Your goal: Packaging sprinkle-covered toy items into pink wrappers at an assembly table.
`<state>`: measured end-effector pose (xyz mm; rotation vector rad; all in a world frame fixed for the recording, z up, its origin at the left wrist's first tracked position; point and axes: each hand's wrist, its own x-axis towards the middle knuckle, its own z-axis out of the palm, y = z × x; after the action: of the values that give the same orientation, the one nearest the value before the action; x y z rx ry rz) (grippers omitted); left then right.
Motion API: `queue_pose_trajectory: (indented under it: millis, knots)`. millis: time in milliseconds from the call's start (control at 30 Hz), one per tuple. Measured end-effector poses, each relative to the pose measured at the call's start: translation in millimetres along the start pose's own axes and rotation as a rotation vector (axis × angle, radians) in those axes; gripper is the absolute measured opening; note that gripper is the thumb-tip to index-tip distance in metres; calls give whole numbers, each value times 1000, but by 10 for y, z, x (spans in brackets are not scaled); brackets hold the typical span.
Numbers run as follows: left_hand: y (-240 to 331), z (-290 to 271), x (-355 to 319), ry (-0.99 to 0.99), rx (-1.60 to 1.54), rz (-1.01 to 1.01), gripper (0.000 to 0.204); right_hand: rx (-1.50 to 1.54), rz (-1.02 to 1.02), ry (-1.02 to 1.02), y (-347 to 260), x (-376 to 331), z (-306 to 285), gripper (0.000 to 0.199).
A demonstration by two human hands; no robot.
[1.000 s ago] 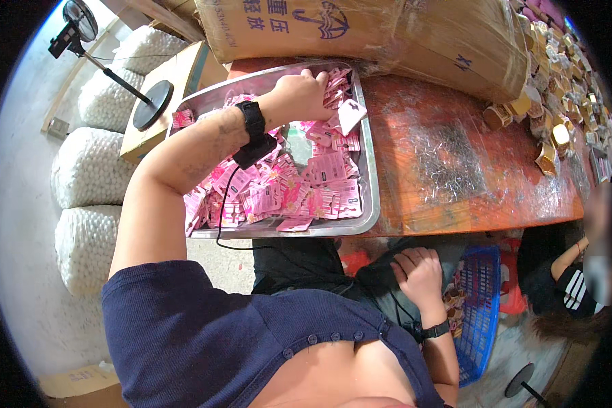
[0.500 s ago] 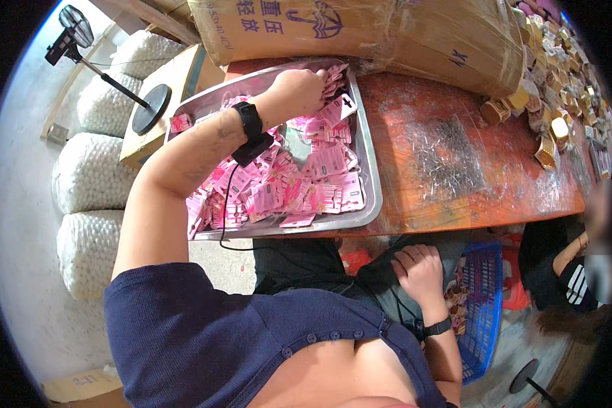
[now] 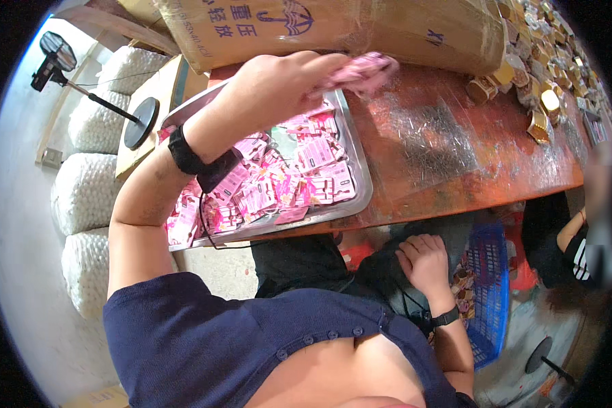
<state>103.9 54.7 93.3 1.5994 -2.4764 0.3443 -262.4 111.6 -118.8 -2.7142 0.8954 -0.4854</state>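
Raised over the far right corner of the metal tray [image 3: 358, 153], my left hand [image 3: 279, 81] is closed round a bunch of pink cards [image 3: 368, 72], blurred by motion. The bunch sticks out past the tray's rim, above the red table. Many more pink printed cards [image 3: 251, 194] lie heaped in the tray, partly hidden by my forearm. A black band with a small box and cable [image 3: 214, 170] sits at my left wrist. My right hand [image 3: 425, 262] lies on my thigh, fingers loosely stretched, holding nothing.
A large carton [image 3: 360, 34] stands behind the tray. Thin metal pieces [image 3: 438, 146] lie scattered on the red table [image 3: 401, 190], with gold-coloured pieces [image 3: 540, 126] farther right. A blue basket [image 3: 493, 292] stands beside my right arm. Another person [image 3: 571, 238] is at the right edge.
My left hand has lifted out of the tray's far right corner with a bunch of pink cards. My right hand has stayed on my thigh. The view has shifted slightly.
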Motion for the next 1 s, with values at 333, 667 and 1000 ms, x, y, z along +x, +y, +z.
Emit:
queue_pose_trajectory:
  millis: [333,667,1000]
  knots:
    - [265,193,283,185,-290,93,54,-68,-78,422,-321,589,-632,38]
    - [-1,72,115,215,-463,-143,55,188,-37,551,-248,1159,-843,14]
    - [-104,52,-2,212,-676,-201,52,637,31,664,-78,1147,-1298,15]
